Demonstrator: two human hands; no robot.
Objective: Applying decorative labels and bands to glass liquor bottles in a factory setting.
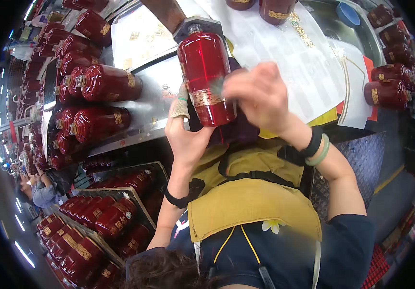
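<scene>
A glossy dark red glass bottle (205, 60) lies tilted before me, its neck pointing away against a metal holder (198, 23). Around its lower part runs a gold patterned band (206, 98). My left hand (188, 142) grips the bottle near its base from the left, with pale covers on some fingers. My right hand (264, 98) is at the bottle's right side, close to the gold band. Its fingers look curled but are smeared by motion, so whether they hold anything cannot be made out.
Several red bottles (108, 83) lie on the left side of the metal table (157, 96). Trays of bottles (116, 216) stand lower left, near another person (47, 192). White sheets (289, 62) cover the right side. A blue bowl (348, 14) sits in a sink, near more bottles (388, 94).
</scene>
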